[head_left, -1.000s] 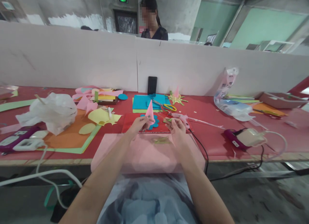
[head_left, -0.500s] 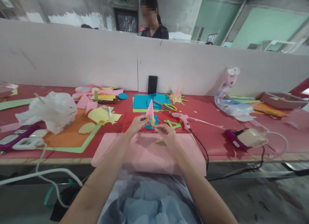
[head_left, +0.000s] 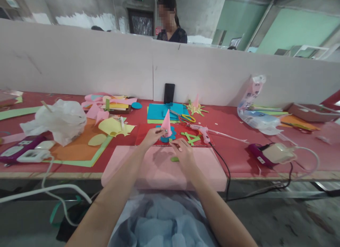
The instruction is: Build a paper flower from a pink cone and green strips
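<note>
Paper cone [head_left: 166,122] pinched low down in left hand [head_left: 154,137], lil green scrap [head_left: 170,140] nipped in right hand [head_left: 184,152], blue flower [head_left: 173,133] round the cone's base.

On the near side of the pink pad [head_left: 162,176], the person's garment [head_left: 155,227] was a soft greyish blue, loosely creased, with whiter areas and darker folds; the forearms [head_left: 120,174] were bare.

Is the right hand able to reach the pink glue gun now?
Probably yes: only low green strips lie before the nearby pink glue gun, but the right hand seems to hold a green scrap.
</note>
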{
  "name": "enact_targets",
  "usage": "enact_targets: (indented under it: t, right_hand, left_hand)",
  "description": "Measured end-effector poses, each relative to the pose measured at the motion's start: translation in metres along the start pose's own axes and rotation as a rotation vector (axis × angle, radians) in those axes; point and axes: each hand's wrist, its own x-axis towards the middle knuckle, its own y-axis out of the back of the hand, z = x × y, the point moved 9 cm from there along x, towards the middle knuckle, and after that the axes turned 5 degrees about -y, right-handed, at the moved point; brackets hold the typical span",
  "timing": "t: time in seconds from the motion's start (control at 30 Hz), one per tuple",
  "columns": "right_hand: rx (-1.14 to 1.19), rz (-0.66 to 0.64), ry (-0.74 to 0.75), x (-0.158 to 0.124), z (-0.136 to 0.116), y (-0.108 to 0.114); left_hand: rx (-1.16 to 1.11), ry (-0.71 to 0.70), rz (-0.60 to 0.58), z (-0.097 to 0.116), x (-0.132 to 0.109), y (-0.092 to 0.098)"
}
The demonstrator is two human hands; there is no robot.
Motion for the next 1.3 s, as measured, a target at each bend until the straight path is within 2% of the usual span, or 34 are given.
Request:
enact_targets:
  t: [0.07, 0.17, 0.3, 0.4, 0.47, 0.6, 0.93, 1.07, 1.17, 1.3]
  right_hand:
    - [0.004, 0.03, -0.017, 0.0, 0.001, 0.004]
    - [-0.001, 0.147, -0.06, -0.002, 0.005, 0.017]
    - [-0.003, 0.239, -0.077, -0.005, 0.006, 0.028]
    - [-0.016, 0.17, -0.014, -0.005, -0.002, 0.021]
    - [-0.017, 0.098, 0.032, -0.006, -0.006, 0.012]
    - [-0.037, -0.005, 0.072, -0.008, -0.012, 0.0]
    - [-0.166, -0.13, 0.158, -0.01, -0.017, -0.015]
    - [-0.249, -0.172, 0.164, -0.008, -0.012, -0.024]
    - [-0.324, -0.227, 0.176, -0.007, -0.012, -0.03]
    - [-0.4, -0.29, 0.211, -0.008, -0.015, -0.034]
  left_hand:
    - [-0.026, 0.026, -0.009, 0.0, -0.001, -0.001]
    - [-0.075, 0.088, -0.03, -0.003, -0.004, -0.003]
    - [-0.142, 0.127, -0.165, -0.002, -0.008, -0.016]
    - [-0.111, 0.177, -0.244, -0.005, -0.011, -0.024]
    - [-0.075, 0.201, -0.255, -0.007, -0.012, -0.026]
    - [-0.097, 0.156, -0.184, -0.007, -0.009, -0.018]
    - [-0.054, 0.093, -0.071, -0.017, -0.001, -0.005]
    - [0.126, -0.037, 0.016, -0.013, 0.001, 0.005]
    - [0.315, -0.048, 0.041, -0.015, 0.001, 0.01]
    - [0.464, -0.04, 0.01, -0.017, 0.0, 0.01]
